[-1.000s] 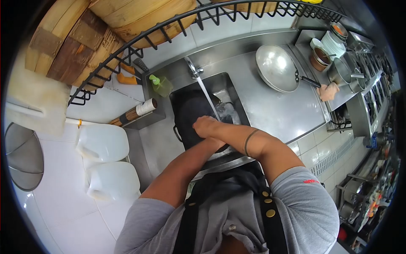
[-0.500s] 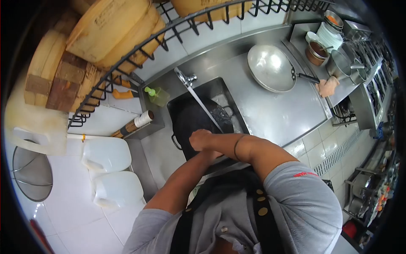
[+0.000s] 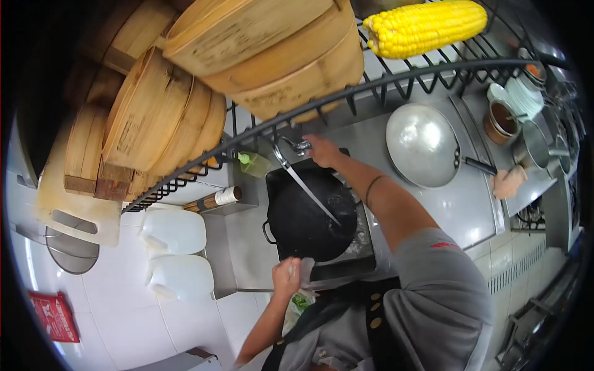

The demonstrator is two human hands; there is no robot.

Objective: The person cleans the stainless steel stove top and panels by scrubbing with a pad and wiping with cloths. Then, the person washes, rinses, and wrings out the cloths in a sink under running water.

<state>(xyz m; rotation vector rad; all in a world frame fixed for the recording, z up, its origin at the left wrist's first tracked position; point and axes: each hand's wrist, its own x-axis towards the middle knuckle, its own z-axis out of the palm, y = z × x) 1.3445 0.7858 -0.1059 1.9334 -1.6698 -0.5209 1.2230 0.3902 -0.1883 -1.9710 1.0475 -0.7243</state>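
A black two-handled wok (image 3: 297, 216) sits in the sink (image 3: 343, 270) under a stream of water from the tap (image 3: 281, 156). My right hand (image 3: 322, 151) reaches past the wok to the back of the sink, its fingers closed around the tap handle (image 3: 301, 147). Near the front edge of the sink, my left hand (image 3: 286, 276) is a closed fist. A pale, translucent thing (image 3: 306, 269) shows beside its fingers; what it is I cannot make out.
Bamboo steamers (image 3: 272, 62) and a corn cob (image 3: 427, 28) rest on the black wire rack (image 3: 396, 83) overhead. A metal pan (image 3: 424, 145) lies on the right counter, its handle near a cloth (image 3: 508, 182). A soap bottle (image 3: 255, 164) and white jugs (image 3: 176, 232) are at left.
My hands, together over the wok before, are now apart. The right has gone to the tap handle, the left to the sink's front edge. The view has shifted, showing more rack and the corn.
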